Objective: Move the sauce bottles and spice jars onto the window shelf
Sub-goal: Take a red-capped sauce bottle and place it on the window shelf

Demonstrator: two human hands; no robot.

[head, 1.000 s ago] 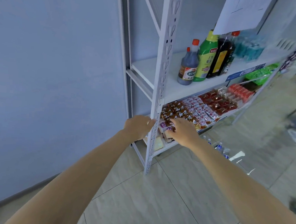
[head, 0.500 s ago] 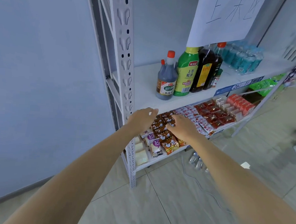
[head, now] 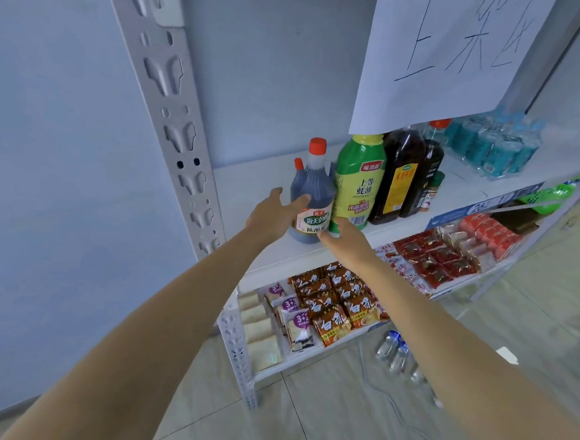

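Note:
On the middle shelf (head: 260, 183) of a white metal rack stand a dark vinegar bottle (head: 312, 200) with a red cap, a green oyster sauce bottle (head: 360, 180), two tall dark sauce bottles (head: 399, 176) and a small spice jar (head: 433, 192). My left hand (head: 271, 215) grips the vinegar bottle's left side, thumb across its front. My right hand (head: 344, 235) touches the base of the green bottle, its fingertips between the two bottles.
A paper sign (head: 448, 52) hangs over the bottle tops. Blue packs (head: 492, 148) sit further right on the same shelf. Snack packets (head: 331, 301) fill the shelf below. Water bottles (head: 396, 351) and a cable lie on the tiled floor. The rack post (head: 172, 115) stands at left.
Both hands have risen from the snack shelf edge to the middle shelf. The left hand has taken hold of the vinegar bottle and the right has reached the green bottle.

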